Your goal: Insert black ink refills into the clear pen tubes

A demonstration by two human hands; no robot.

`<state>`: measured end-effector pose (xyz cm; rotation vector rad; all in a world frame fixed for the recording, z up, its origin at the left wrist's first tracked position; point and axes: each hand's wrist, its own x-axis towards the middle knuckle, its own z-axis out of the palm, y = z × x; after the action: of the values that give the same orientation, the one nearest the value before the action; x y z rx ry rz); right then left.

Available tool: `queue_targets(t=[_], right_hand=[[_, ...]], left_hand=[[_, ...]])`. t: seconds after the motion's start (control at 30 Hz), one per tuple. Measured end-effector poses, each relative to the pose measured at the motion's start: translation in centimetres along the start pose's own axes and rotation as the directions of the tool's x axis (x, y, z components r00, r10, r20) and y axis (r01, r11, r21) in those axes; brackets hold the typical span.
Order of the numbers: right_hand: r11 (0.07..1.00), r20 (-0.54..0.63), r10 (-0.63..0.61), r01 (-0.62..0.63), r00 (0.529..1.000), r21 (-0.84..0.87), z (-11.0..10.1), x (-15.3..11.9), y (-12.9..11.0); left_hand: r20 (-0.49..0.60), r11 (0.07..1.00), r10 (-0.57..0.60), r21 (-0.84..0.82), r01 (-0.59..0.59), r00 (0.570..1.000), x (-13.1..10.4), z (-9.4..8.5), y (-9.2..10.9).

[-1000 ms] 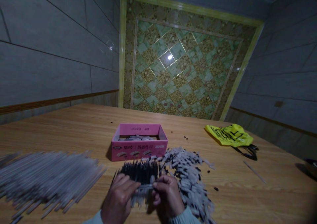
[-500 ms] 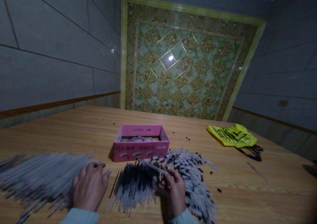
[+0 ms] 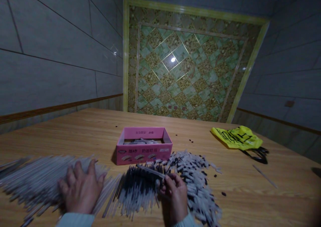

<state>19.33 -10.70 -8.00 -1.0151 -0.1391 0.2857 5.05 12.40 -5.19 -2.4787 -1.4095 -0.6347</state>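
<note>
A: Item one, far left: we log a wide heap of thin grey plastic tubes (image 3: pixel 37 180) lying flat on the light wooden table (image 3: pixel 250 193), ends pointing toward the middle.

B: Item two: our left hand (image 3: pixel 79 188), fingers spread and flat, palm down on the right edge of that heap. It is open, pressing on the tubes and gripping none that we can see.

A: Item three, centre front: a fan of thin black-filled pen refills (image 3: pixel 137 190), spread on the table between our two hands, just beside the grey heap.

B: Item four, behind the fan: an open pink cardboard box (image 3: pixel 144 151) with printed lettering on its front wall; a few pale pieces lie inside, too dim for us to name.

A: Item five: our right hand (image 3: pixel 174 195), closed. Thumb and fingers pinch one slim clear pen barrel (image 3: pixel 150 170), which slants up and left over the fan of refills, toward the box.

B: Item six, right of that hand: a loose pile of small white and black pen parts (image 3: pixel 195 180), touching the fan's right edge; stray black bits lie around it.

A: Item seven, far right: a crumpled yellow plastic bag with black print (image 3: pixel 237 137), well apart from the pile, and a single thin stick (image 3: pixel 264 176) lying alone nearer the table's right edge.
</note>
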Motion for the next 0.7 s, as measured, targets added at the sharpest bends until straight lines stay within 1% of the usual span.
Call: queue_targets(t=[0.07,0.17,0.23,0.33,0.37,0.43,0.5,0.53,0.57,0.63,0.67,0.7], right_hand=[[1.0,0.001,0.009,-0.009,1.0,0.0,0.1,-0.1,-0.1],[1.0,0.014,0.013,-0.013,1.0,0.005,0.2,-0.2,-0.3],[1.0,0.015,0.005,-0.005,1.0,0.003,0.2,-0.1,-0.3],[1.0,0.002,-0.003,0.003,1.0,0.001,0.0,0.0,-0.1],[1.0,-0.002,-0.006,0.006,1.0,-0.001,-0.1,0.1,-0.1],[1.0,-0.018,-0.026,0.026,1.0,-0.004,0.1,0.1,-0.5],[0.996,-0.044,-0.09,0.089,0.995,-0.016,0.6,0.5,-1.4],[0.991,-0.051,-0.135,0.134,0.989,-0.031,1.0,0.8,-2.0],[0.982,-0.055,-0.184,0.182,0.981,-0.05,1.6,1.3,-2.8],[0.964,-0.014,-0.251,0.249,0.968,-0.094,3.2,2.9,-4.3],[0.961,0.006,-0.259,0.258,0.966,-0.1,4.1,3.9,-4.9],[0.959,0.028,-0.261,0.262,0.965,-0.105,5.0,5.0,-5.5]], left_hand=[[0.066,1.0,-0.019,-0.005,0.02,0.998,0.2,0.6,-0.6],[0.168,0.999,0.032,-0.038,-0.026,0.985,0.2,1.0,-0.9],[0.222,0.996,0.078,-0.069,-0.064,0.972,0.1,0.8,-0.8],[0.299,0.99,0.126,-0.098,-0.101,0.946,-0.3,0.0,-0.1],[0.298,0.989,0.14,-0.097,-0.116,0.944,-0.4,-0.3,0.2],[0.229,0.986,0.16,-0.09,-0.143,0.96,-0.5,-0.9,0.7],[0.12,0.977,0.189,-0.126,-0.174,0.975,-0.7,-1.4,1.1],[0.116,0.969,0.205,-0.167,-0.184,0.972,-0.7,-1.6,1.3],[0.154,0.962,0.211,-0.209,-0.177,0.965,-0.7,-1.7,1.4],[0.284,0.952,0.223,-0.268,-0.146,0.933,-0.8,-1.7,1.5],[0.336,0.952,0.221,-0.277,-0.129,0.916,-0.8,-1.6,1.5],[0.364,0.953,0.224,-0.278,-0.124,0.904,-0.9,-1.5,1.5]])
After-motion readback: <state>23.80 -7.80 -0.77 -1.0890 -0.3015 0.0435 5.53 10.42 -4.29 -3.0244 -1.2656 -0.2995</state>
